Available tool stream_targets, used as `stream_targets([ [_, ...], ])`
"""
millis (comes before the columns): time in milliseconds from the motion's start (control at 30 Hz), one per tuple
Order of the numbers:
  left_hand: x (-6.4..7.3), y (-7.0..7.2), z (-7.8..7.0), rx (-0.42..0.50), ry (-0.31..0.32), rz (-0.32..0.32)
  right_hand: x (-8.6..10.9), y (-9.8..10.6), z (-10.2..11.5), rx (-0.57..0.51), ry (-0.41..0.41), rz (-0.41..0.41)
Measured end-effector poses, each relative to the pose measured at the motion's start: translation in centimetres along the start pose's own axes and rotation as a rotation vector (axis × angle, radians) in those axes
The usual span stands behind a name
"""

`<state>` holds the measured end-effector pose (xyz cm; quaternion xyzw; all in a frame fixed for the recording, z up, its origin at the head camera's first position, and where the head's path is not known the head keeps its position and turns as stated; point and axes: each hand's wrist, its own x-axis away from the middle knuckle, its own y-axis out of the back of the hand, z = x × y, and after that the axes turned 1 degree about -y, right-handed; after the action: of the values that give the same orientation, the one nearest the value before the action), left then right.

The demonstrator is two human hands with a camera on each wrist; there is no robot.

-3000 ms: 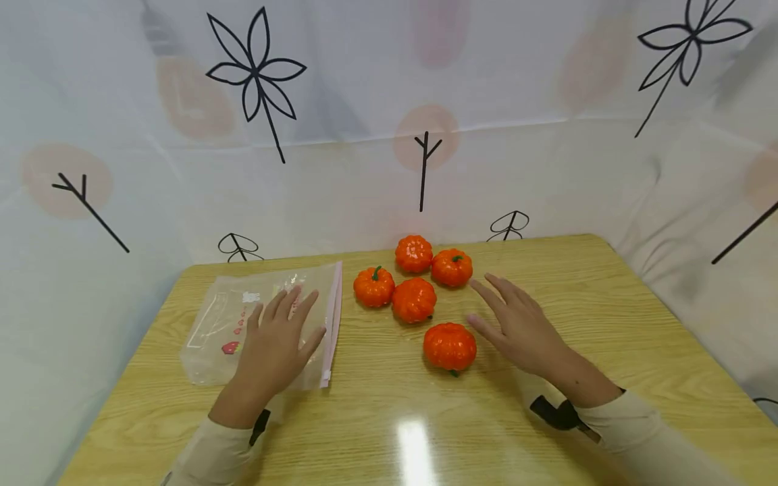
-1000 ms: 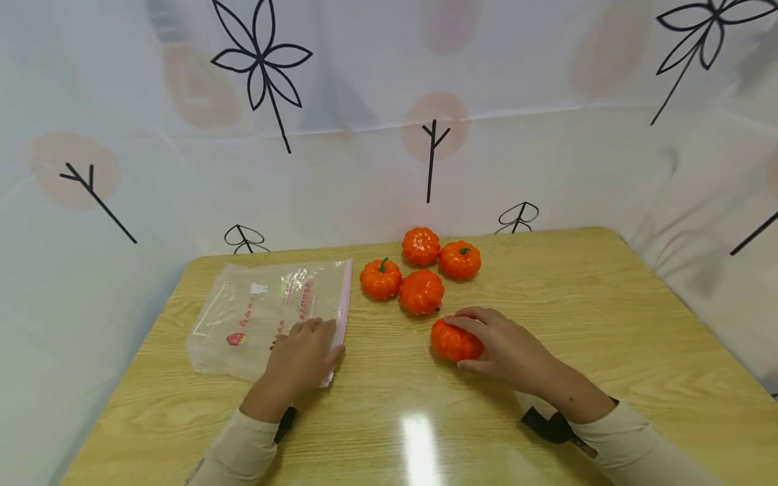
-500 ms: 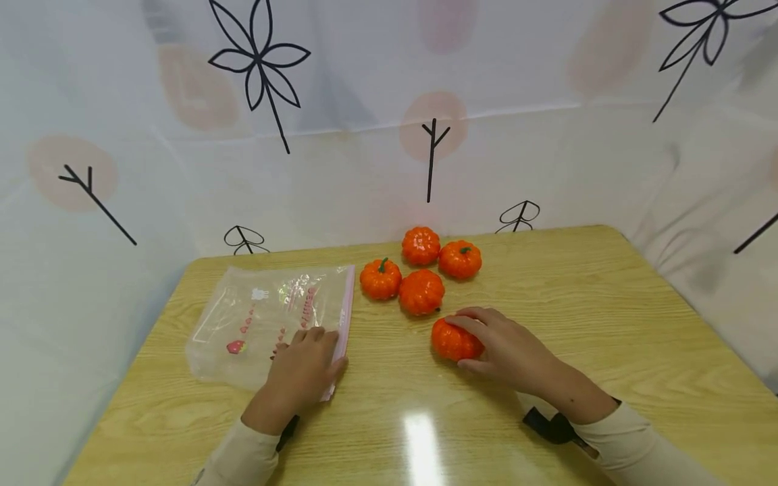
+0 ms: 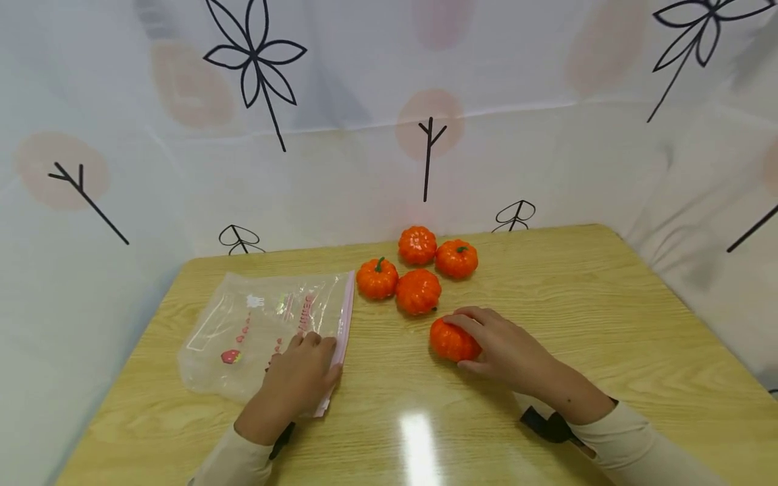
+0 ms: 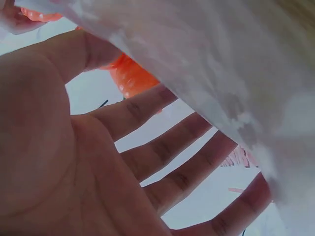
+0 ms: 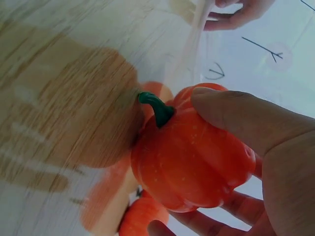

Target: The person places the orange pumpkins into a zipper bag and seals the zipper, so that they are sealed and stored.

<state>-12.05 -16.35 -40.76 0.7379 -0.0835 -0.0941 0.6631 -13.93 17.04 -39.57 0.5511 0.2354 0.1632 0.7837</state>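
Four loose pumpkins [image 4: 418, 291] plus a fifth pumpkin [image 4: 451, 341] gripped by the right hand [image 4: 510, 349] are outside the bag [image 4: 213, 327] the spread left hand [image 4: 300, 373] touches

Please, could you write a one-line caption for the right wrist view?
Right hand gripping an orange pumpkin with a green stem, left hand in the background.
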Motion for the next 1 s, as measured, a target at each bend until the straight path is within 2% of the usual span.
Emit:
stream_targets([
  [367, -0.1, -0.1, 0.6, -0.002, -0.019, -0.052, -0.6, -0.5, 0.8, -0.021, -0.071, -0.035],
  [533, -0.2, 0.0, 0.8, 0.038, 0.000, -0.021, -1.8, -0.3, 1.9, -0.072, -0.110, -0.061],
  [800, -0.6, 0.0, 1.6, 0.156, 0.024, 0.052, -4.4, -0.5, 4.1, -0.106, -0.147, -0.055],
  [900, -0.8, -0.2, 1.9, 0.194, 0.021, 0.065, -5.7, -0.6, 5.3, -0.195, -0.189, -0.049],
  [1000, -0.8, -0.1, 2.1, 0.236, 0.022, 0.082, -6.9, -0.6, 6.4, -0.328, -0.235, -0.045],
])
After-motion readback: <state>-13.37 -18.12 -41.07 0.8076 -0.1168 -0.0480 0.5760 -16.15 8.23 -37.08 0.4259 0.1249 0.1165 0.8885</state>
